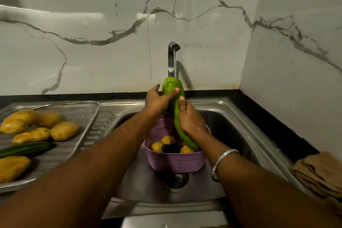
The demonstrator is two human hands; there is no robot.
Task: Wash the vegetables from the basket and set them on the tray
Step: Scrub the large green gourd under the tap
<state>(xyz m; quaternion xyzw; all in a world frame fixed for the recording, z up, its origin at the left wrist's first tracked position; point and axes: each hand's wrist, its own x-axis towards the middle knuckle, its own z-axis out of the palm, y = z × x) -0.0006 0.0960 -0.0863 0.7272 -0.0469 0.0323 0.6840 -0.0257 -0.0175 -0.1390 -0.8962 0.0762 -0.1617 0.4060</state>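
Both forearms reach up from the bottom of the frame over the stainless steel sink point(240, 120). At centre, a long pale green gourd point(174, 98) stands tilted under the tap's stream, above the purple plastic basket point(175, 163). The steel mesh tray point(88, 116) at left holds washed potatoes. Left hand point(157, 101) wraps the top, right hand point(188, 118) grips mid-length. Wet skin looks slippery; it seems stiff and heavy, best held two-handed.

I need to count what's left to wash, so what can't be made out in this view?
- Basket contents: right hand and long green gourd cover part; count unclear.
- Tray: left edge cuts it off.
- Gourd's lower tip: hidden behind the right wrist.
- Left hand: fingers behind the gourd.
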